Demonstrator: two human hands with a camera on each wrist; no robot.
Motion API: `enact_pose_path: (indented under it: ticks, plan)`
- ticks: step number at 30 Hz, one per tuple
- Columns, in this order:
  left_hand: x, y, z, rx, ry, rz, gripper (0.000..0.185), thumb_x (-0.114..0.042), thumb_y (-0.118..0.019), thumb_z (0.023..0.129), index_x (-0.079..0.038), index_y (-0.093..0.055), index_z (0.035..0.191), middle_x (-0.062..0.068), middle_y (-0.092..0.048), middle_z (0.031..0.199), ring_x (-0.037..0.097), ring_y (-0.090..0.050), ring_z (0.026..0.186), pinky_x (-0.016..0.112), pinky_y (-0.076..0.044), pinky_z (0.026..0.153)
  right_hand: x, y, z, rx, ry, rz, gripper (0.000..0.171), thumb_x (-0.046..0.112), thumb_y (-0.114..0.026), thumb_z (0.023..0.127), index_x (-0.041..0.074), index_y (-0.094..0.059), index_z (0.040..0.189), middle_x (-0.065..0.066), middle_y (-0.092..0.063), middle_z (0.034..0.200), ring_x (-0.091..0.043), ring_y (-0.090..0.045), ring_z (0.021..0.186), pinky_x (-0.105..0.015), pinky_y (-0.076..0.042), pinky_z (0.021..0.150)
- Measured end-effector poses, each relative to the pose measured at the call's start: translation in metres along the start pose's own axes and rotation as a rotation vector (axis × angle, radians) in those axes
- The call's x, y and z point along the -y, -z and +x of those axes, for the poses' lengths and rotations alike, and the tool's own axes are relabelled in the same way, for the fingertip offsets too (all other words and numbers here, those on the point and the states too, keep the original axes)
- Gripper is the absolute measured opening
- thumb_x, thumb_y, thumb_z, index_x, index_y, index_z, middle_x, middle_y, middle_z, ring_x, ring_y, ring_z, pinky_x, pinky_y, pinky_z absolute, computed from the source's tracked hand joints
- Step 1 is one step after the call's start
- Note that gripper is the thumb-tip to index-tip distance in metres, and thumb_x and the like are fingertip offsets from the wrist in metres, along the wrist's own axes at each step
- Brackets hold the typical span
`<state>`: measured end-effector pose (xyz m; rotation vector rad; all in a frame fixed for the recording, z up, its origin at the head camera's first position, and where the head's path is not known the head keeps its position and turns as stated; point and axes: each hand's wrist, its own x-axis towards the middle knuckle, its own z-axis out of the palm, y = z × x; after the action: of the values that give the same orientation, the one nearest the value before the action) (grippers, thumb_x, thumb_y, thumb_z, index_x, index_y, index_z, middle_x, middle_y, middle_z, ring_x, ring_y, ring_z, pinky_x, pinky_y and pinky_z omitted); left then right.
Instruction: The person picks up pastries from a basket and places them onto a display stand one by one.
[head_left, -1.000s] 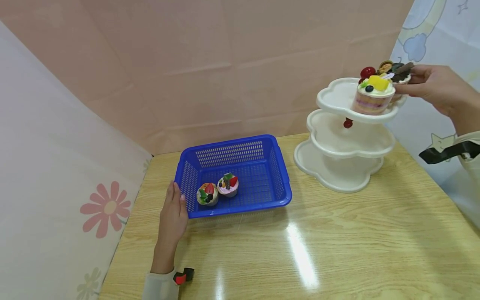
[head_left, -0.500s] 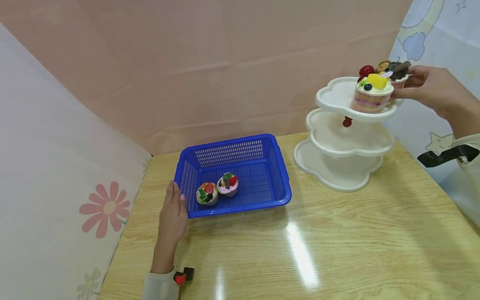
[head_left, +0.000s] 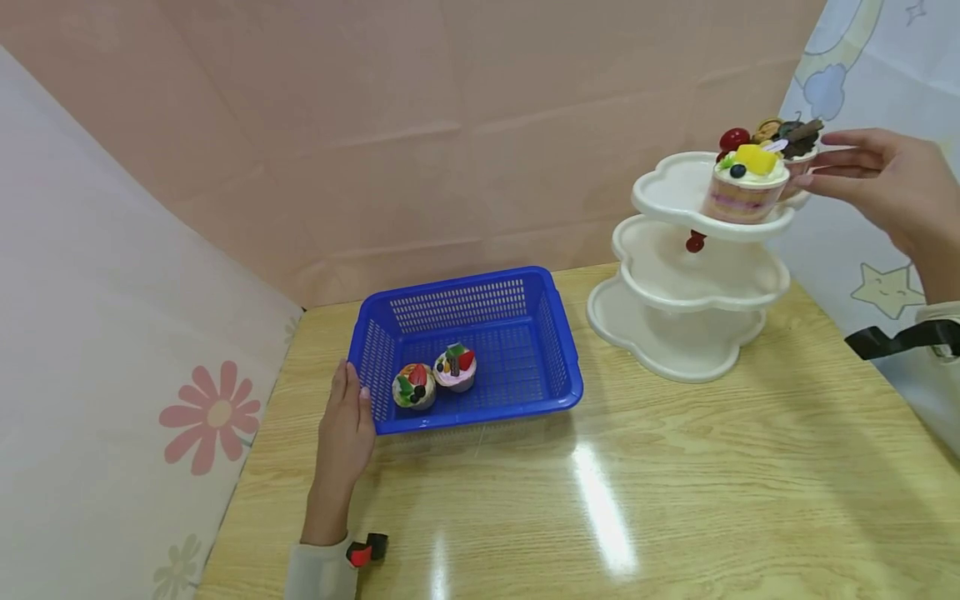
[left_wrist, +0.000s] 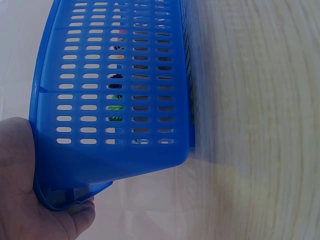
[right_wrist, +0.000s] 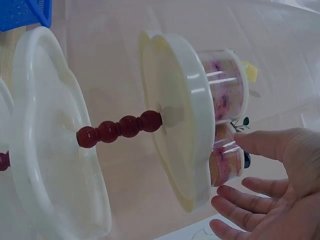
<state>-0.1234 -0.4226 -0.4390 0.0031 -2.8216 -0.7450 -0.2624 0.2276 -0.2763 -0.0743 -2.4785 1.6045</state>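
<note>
A white three-tier stand (head_left: 675, 196) stands at the table's back right. Its top tier (right_wrist: 175, 115) carries a mango-topped dessert cup (head_left: 746, 190) and, behind it, a chocolate-topped cup (head_left: 797, 150). My right hand (head_left: 825, 162) hovers beside the chocolate-topped cup (right_wrist: 225, 160) with its fingers straight and spread, holding nothing. A blue basket (head_left: 465, 287) holds two small fruit-topped cupcakes (head_left: 415, 387) (head_left: 455, 368). My left hand (head_left: 347, 417) lies flat on the table with its fingers against the basket's left wall (left_wrist: 115, 100).
The stand's middle tier (head_left: 697, 275) and bottom tier (head_left: 660, 333) carry nothing; red beads (right_wrist: 120, 127) form its stem. A pink wall stands behind, a flowered cloth (head_left: 210, 417) at left, a cartoon cloth (head_left: 885, 287) at right. Bare wooden table (head_left: 600, 500) lies in front.
My right hand has let go of the chocolate-topped cup on the top tier and spread its fingers. The left hand and basket have not moved.
</note>
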Motion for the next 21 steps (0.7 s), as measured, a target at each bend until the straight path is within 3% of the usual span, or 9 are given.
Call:
enact_pose_path:
  ticks: [6,10,12,15,21]
  plan:
    - [0.002,-0.001,0.000,-0.002,-0.001,-0.002,0.060,-0.031,-0.025,0.112,0.007,-0.017,0.158,0.021,-0.010,0.168,0.042,-0.015,0.153,0.060,-0.020,0.119,0.006,-0.006,-0.017,-0.121,0.013,0.119,0.053,0.017,-0.067,0.098,0.021,-0.051,0.148,0.025,-0.064,0.103,0.011,-0.059,0.089,-0.005,-0.045,0.088]
    - [0.003,-0.001,0.000,-0.008,-0.007,-0.002,0.060,-0.031,-0.025,0.112,0.007,-0.017,0.158,0.021,-0.010,0.168,0.042,-0.015,0.153,0.060,-0.020,0.119,0.008,-0.015,-0.030,-0.221,0.082,0.300,0.032,0.011,-0.067,0.097,0.018,-0.064,0.128,0.015,-0.070,0.100,0.004,-0.066,0.086,-0.004,-0.049,0.076]
    - [0.003,-0.001,0.000,-0.010,-0.006,-0.003,0.059,-0.030,-0.025,0.112,0.007,-0.017,0.158,0.021,-0.010,0.168,0.042,-0.015,0.153,0.060,-0.020,0.119,0.009,-0.021,-0.039,-0.269,0.118,0.331,0.029,0.009,-0.066,0.098,0.014,-0.066,0.126,0.012,-0.071,0.101,0.002,-0.068,0.087,-0.006,-0.050,0.077]
    - [0.003,-0.001,0.000,-0.006,-0.007,-0.003,0.059,-0.030,-0.025,0.112,0.007,-0.017,0.157,0.022,-0.010,0.168,0.042,-0.015,0.153,0.060,-0.021,0.119,0.010,-0.033,-0.051,-0.358,0.159,0.303,0.029,0.007,-0.063,0.099,0.010,-0.066,0.128,0.009,-0.071,0.103,0.000,-0.068,0.086,-0.007,-0.050,0.079]
    - [0.002,-0.002,-0.001,-0.012,-0.013,-0.017,0.059,-0.029,-0.026,0.112,0.009,-0.018,0.157,0.023,-0.011,0.167,0.043,-0.016,0.152,0.060,-0.021,0.119,0.026,-0.056,-0.079,-0.560,0.218,0.087,0.025,0.017,-0.058,0.103,0.014,-0.067,0.127,0.010,-0.071,0.105,0.002,-0.065,0.084,-0.010,-0.047,0.082]
